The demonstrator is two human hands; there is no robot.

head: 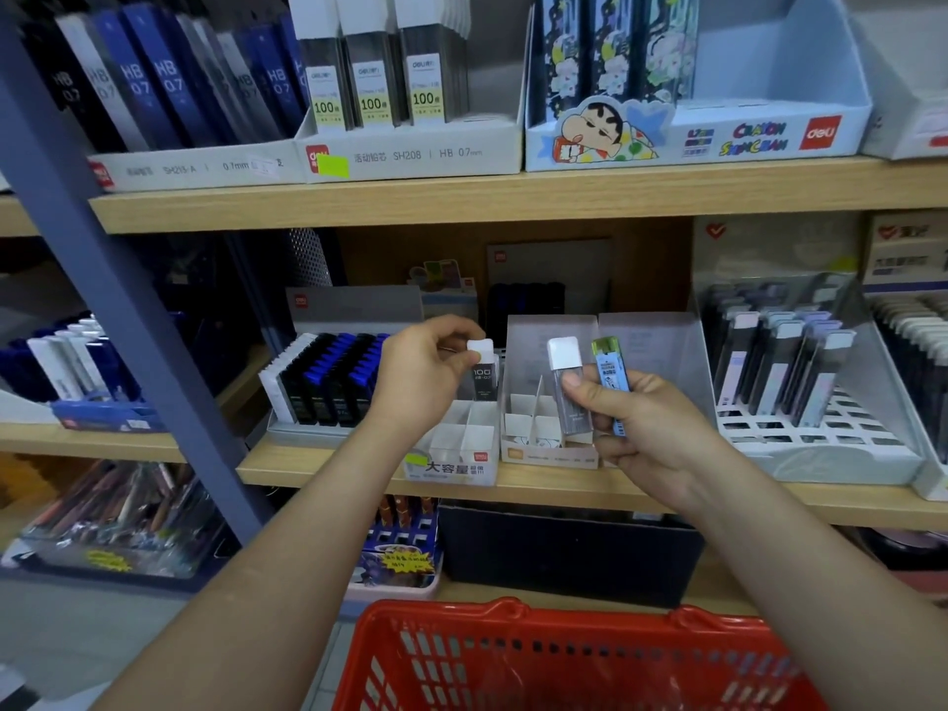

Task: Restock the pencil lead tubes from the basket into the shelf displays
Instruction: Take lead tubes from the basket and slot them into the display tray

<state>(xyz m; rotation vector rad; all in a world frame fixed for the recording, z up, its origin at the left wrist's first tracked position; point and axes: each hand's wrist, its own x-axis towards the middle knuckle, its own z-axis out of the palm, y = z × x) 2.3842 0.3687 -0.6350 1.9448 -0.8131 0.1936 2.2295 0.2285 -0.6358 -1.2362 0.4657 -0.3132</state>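
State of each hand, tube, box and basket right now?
left hand: pinches the dark tube by its white cap
dark tube: upright over the divided box
right hand: grips two tubes
grey tube: upright, gripped
blue tube: upright, gripped
divided box: open-topped, on shelf
basket: upright, below shelf

Both my forearms reach forward. My left hand (pixel 426 374) pinches a dark lead tube (pixel 484 384) at its cap; my right hand (pixel 654 428) grips two upright tubes (pixel 564 361), thumb across them.

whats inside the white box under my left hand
Bare white cells in the white box; the left hand pinches one dark tube at its back right cell. Cells behind the hand are hidden.
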